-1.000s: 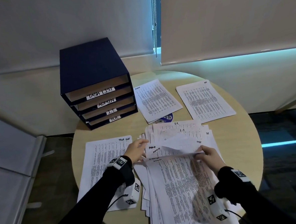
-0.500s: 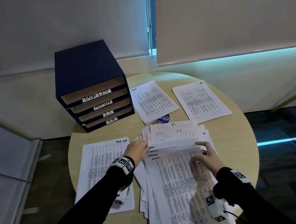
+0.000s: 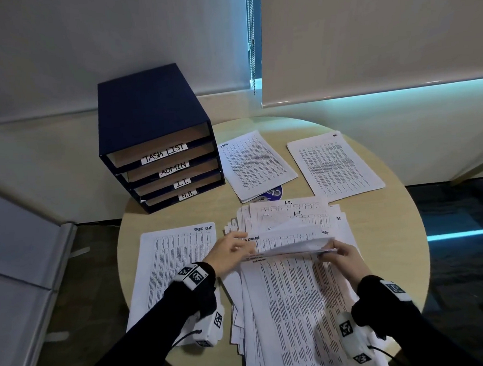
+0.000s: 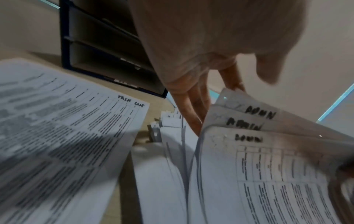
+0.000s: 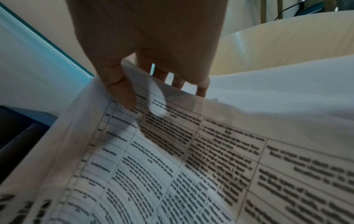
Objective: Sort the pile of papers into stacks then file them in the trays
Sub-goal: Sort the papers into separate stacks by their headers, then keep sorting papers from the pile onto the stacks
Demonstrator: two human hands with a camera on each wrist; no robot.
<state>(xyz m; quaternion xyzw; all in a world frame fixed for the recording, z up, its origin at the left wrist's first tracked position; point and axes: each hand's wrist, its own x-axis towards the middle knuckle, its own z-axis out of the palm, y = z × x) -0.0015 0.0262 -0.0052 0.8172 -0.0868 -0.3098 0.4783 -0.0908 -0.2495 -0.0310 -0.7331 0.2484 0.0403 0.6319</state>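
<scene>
Both hands work at the far end of the pile of papers [image 3: 295,292], which lies along the near edge of the round surface [image 3: 400,215]. The right hand [image 3: 344,257] has its grip closed on the top right corner of a few lifted sheets [image 3: 289,242], thumb on top and fingers beneath. The left hand [image 3: 230,252] has straight fingers slid under the left corner of the same sheets; its thumb hovers free.

The risk, as I judge it: the sheets are fanned and only lightly held, so one could slip back or an extra one ride along, putting a wrong heading into a stack. The pile already splays sideways and overhangs the near edge, so a tug could send pages off.

The lifted sheets read "ADMIN" in the left wrist view. The stack at the left edge [image 3: 172,272] is headed "TASK LIST". The two stacks [image 3: 257,165] [image 3: 335,167] at the far edge read "ADMIN" and, less clearly, "H.R.". The trays [image 3: 160,170], at the far left edge, are labelled TASK LIST, ADMIN, I.T., H.R. Exposed sheets in the pile show "I.T.".
</scene>
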